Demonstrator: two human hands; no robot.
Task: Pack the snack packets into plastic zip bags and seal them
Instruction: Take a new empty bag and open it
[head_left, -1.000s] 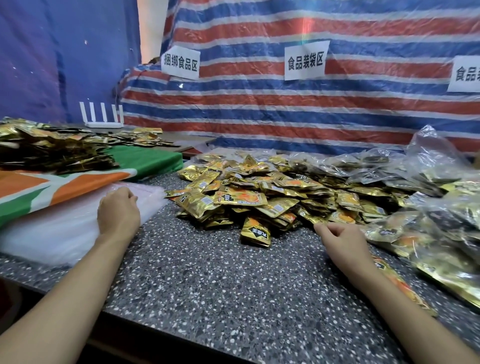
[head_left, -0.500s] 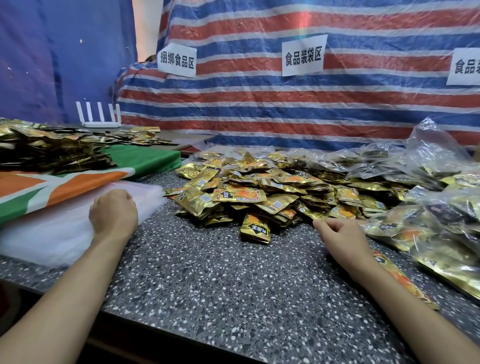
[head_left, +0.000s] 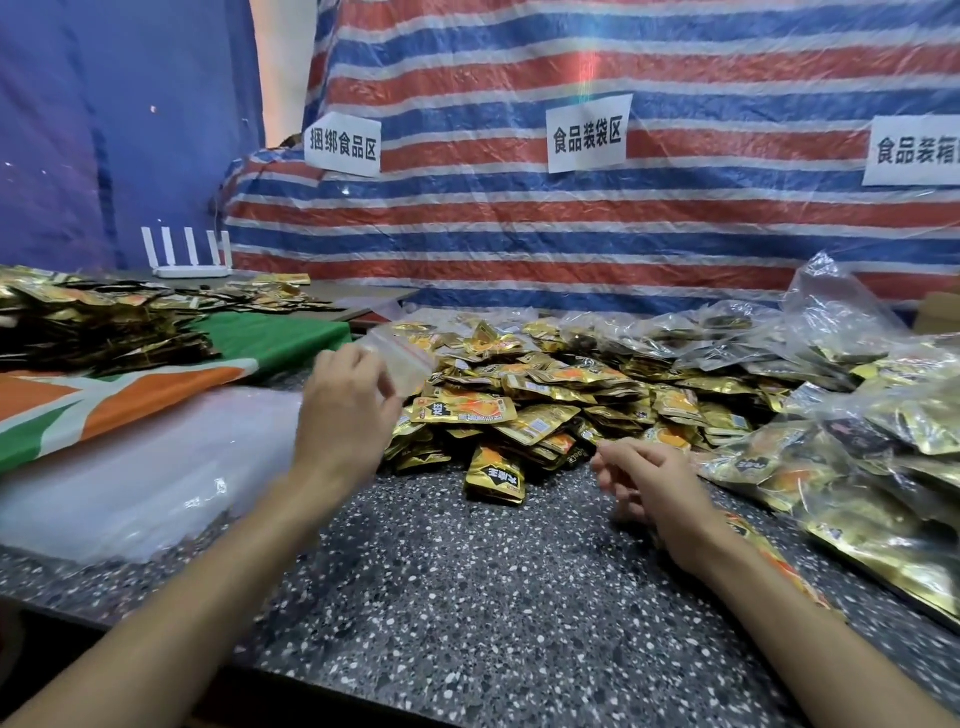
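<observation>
Zip bag (head_left: 409, 362) pinched in left hand (head_left: 343, 415) fingers, right hand (head_left: 657, 486) loosely curled, empty, beside packets (head_left: 519, 395) on counter (head_left: 467, 597)

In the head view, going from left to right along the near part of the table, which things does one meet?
Stack of empty plastic bags, left hand holding a zip bag, front snack packet, right hand, filled zip bags.

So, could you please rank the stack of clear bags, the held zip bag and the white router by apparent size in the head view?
1. Stack of clear bags.
2-3. Zip bag and white router look alike; the left hand hides part of the bag.
</observation>
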